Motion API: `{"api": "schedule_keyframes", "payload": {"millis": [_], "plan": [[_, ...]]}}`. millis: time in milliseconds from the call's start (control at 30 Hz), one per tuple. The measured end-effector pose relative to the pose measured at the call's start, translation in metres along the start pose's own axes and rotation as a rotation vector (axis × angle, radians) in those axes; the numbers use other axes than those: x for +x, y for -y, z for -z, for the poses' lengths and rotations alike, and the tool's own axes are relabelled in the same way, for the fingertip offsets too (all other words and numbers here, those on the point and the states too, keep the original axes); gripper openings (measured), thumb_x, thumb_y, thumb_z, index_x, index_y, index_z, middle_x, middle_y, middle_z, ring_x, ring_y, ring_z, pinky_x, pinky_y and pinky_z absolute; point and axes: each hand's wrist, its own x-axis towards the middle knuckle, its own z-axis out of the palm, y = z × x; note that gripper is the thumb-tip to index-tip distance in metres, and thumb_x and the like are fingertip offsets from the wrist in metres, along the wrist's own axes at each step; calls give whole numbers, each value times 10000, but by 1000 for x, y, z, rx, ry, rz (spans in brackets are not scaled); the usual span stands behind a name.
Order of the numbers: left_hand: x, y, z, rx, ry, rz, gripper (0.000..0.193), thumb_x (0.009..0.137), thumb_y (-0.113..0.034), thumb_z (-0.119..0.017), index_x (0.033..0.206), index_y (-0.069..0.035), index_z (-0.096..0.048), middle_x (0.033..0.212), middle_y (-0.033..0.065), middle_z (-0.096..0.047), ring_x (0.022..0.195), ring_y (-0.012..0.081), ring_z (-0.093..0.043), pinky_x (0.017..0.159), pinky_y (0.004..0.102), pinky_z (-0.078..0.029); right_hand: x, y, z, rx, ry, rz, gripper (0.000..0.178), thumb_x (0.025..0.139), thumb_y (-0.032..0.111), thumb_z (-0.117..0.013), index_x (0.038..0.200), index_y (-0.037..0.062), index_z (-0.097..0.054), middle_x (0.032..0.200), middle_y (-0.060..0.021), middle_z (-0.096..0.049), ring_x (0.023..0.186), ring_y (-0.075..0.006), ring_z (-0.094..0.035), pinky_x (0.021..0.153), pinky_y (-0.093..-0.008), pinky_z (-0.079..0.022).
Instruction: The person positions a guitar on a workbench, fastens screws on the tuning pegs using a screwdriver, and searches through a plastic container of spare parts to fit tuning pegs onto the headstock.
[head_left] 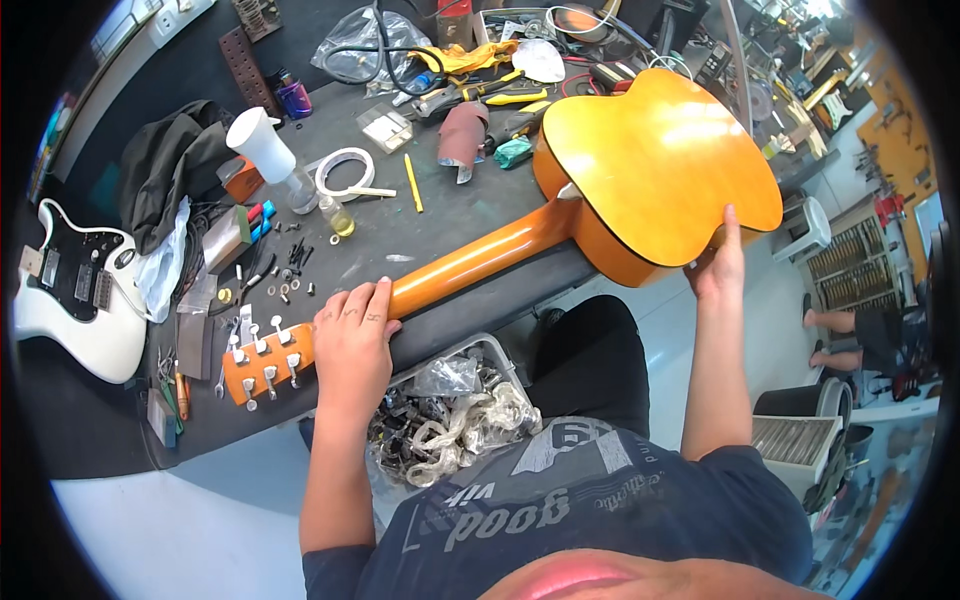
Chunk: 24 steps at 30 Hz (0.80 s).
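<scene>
An orange acoustic guitar point(650, 160) lies face down, its glossy back toward me, across the dark bench and past its near edge. My left hand point(352, 335) is wrapped over the neck beside the headstock point(268, 364), whose several silver tuners show. At the body's near side, my right hand point(720, 265) grips the rim, one finger stretched up onto the back. The rest of its fingers are partly hidden. The strings and the soundboard face away and cannot be seen.
A white electric guitar point(110, 345) lies at the bench's left. Masking tape point(322, 180), a small bottle point(340, 218), a yellow pencil point(413, 183) and loose hardware lie beyond the neck. Tools crowd the back. Below the near edge stands a plastic bin point(500, 352) of cables. A person's legs point(840, 340) show at far right.
</scene>
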Motion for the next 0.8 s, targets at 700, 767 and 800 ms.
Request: {"api": "schedule_keyframes", "payload": {"millis": [700,767,800], "plan": [[-4,6,-4,-31,-62,36,510,817,-154,-792,1303,-43,-680,1216,89,-701,1122,314,-644,958,463,-491,-70,68,-66,-112,125,1154,395,972,30,-578,1355,-57,-536,1371,-207,-598,1276,-275,-583,1119,-404,-451],[-8,7,-6,-49,-97,17,500,813,-154,-794,1289,-44,-687,1210,84,-705,1117,306,-652,947,461,-496,-90,30,-87,-171,464,1182,346,949,-1,-556,1290,-59,-576,1281,-199,-643,1199,-268,-618,1081,-406,-468],[-9,7,-8,-47,-106,24,491,811,-146,-794,1281,-45,-691,1209,83,-708,1112,302,-657,954,460,-500,-101,4,-92,-243,580,1213,331,939,-9,-548,1264,-57,-589,1238,-193,-660,1159,-267,-635,1055,-408,-480]]}}
